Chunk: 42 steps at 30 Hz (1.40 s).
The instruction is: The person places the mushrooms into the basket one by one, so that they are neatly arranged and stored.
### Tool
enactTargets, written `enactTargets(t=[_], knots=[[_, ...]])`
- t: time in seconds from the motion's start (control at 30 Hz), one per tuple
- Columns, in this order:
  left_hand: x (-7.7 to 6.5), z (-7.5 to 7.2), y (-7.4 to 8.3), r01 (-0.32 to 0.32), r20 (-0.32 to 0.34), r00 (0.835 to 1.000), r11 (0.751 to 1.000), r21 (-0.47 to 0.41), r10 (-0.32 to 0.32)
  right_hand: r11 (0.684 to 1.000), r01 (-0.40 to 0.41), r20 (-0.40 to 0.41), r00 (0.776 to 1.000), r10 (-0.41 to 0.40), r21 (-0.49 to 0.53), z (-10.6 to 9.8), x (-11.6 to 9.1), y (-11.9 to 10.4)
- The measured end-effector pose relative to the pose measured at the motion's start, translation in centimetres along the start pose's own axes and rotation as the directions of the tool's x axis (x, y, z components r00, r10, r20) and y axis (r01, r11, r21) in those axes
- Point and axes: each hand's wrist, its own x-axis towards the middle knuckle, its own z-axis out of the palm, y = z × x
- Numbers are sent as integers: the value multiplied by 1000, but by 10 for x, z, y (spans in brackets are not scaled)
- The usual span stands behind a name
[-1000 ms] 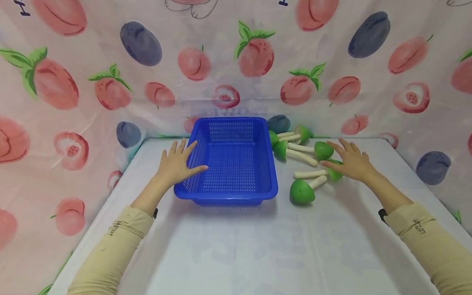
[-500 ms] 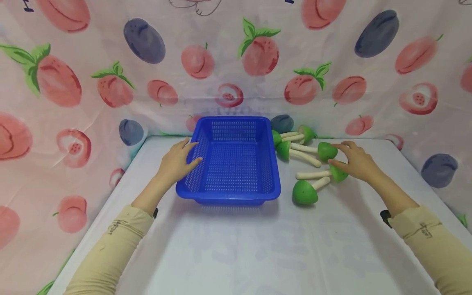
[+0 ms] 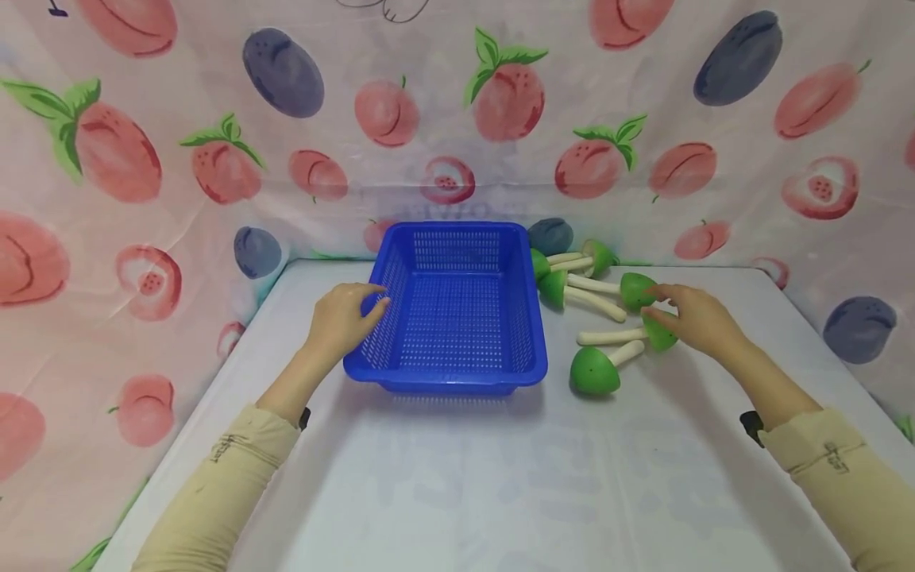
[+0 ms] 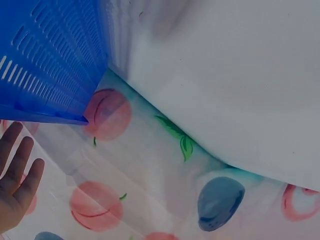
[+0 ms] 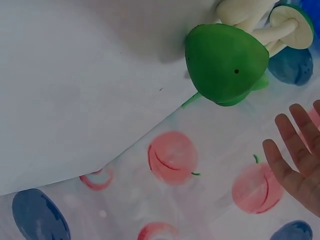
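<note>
A blue perforated plastic basket [image 3: 446,379] stands at the middle back of the table. Beside its left rim is my left hand [image 3: 341,318], thumb and fingers apart around the edge. In the left wrist view, its straight, spread fingers show next to the basket wall [image 4: 60,65], gripping nothing. Several toy mushrooms with green caps and white stems lie right of the basket. My right hand [image 3: 696,318] hovers at the caps of two, the rear mushroom [image 3: 638,291] and a nearer one [image 3: 662,332]. Its fingers are spread and hold nothing in the right wrist view.
One mushroom [image 3: 595,371] lies nearest the front, cap to the left. Other mushrooms [image 3: 599,256] lie in a group against the basket's right side. A fruit-printed cloth [image 3: 446,143] hangs behind the white table [image 3: 457,477].
Both hands have lowered slightly and their spread fingers have drawn in: the left at the basket rim, the right over the mushroom caps. Basket and mushrooms have stayed put; the head view shifted a little.
</note>
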Motion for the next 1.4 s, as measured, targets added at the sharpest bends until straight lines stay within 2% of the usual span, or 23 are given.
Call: enactTargets(t=[0.43, 0.63, 0.73, 0.83, 1.0, 1.17, 1.4], knots=[[-12, 2, 2, 73, 6, 997, 995, -68, -73, 999, 29, 19, 999, -29, -24, 6, -15, -15], [-19, 10, 10, 129, 91, 989, 976, -173, -115, 997, 82, 14, 997, -82, 4, 15, -23, -16], [-20, 15, 14, 159, 142, 981, 967, -198, -132, 992, 124, -7, 992, -124, 34, 22, -26, -13], [-21, 20, 17, 186, 191, 970, 966, -178, -151, 981, 188, -13, 982, -187, 52, 30, -26, -11], [-21, 26, 17, 164, 222, 965, 982, -92, -141, 956, 293, 18, 956, -293, 31, 40, -24, -14], [-21, 26, 18, 177, 239, 958, 983, -53, -160, 941, 338, 64, 939, -338, 5, 49, -19, -16], [-19, 27, 20, 183, 251, 952, 983, -7, -175, 922, 387, 85, 919, -385, -16, 56, -14, -15]])
